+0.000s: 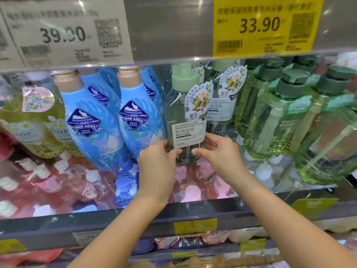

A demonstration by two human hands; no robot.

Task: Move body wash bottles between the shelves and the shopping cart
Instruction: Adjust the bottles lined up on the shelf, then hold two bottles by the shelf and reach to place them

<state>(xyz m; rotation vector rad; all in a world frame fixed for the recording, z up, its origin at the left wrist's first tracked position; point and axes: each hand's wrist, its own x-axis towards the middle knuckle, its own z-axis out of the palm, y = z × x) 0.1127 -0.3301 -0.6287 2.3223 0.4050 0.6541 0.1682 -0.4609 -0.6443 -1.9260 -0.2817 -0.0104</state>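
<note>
Hands meet low on one clear body wash bottle (184, 120) in the head view, the only view I have: my left hand (157, 163) curls round its lower left side and my right hand (218, 153) round its lower right, thumbs on the front just under the white label. The bottle stands upright at the front edge of the shelf (135, 215), between the blue bottles (92, 120) on the left and a matching clear bottle (222, 101) just behind to the right. I judge it full, so fairly heavy, with a stiff smooth plastic wall, probably slippery; the pale green pump cap (183, 78) looks a poor place to lift from, so a two-handed hold round the lower body seems soundest. Greyish liquid fills it nearly to the shoulder. Further right, green bottles (289, 113) hold pale green liquid, and a yellowish bottle (32, 120) sits far left. Pink bottles (48, 182) fill the shelf below. No shopping cart shows.
</note>
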